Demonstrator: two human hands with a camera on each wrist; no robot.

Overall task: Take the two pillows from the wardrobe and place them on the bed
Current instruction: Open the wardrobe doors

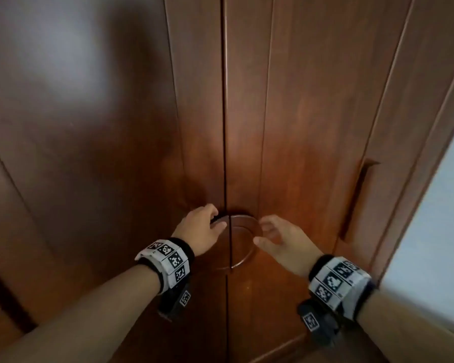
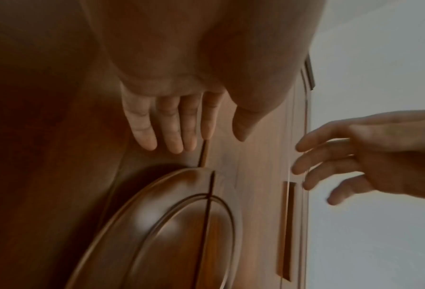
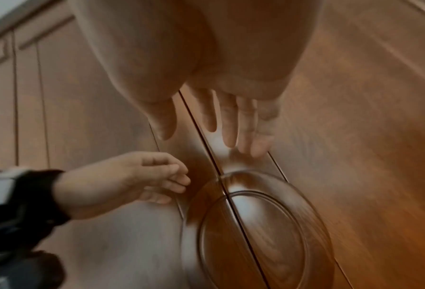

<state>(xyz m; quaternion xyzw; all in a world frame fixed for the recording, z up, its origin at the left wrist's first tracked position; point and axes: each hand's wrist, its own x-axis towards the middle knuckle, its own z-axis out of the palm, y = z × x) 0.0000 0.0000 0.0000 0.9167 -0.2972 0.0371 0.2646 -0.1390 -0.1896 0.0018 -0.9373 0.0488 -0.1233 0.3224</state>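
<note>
The brown wooden wardrobe (image 1: 247,113) fills the head view with its two middle doors closed. A round carved handle (image 1: 240,242), split by the door seam, sits at hand height. My left hand (image 1: 210,226) reaches the handle's upper left rim with fingers extended and holds nothing. My right hand (image 1: 270,234) hovers just off the handle's right rim, fingers spread. The left wrist view shows my left hand (image 2: 206,135) just above the handle (image 2: 181,224) and the right hand (image 2: 330,166) beside it. The right wrist view shows my right hand (image 3: 201,133) over the handle (image 3: 255,224). No pillow is in view.
A further wardrobe door to the right has a long recessed vertical grip (image 1: 357,200). A pale wall (image 1: 430,231) borders the wardrobe on the right. More closed wooden panels stretch to the left (image 1: 63,153).
</note>
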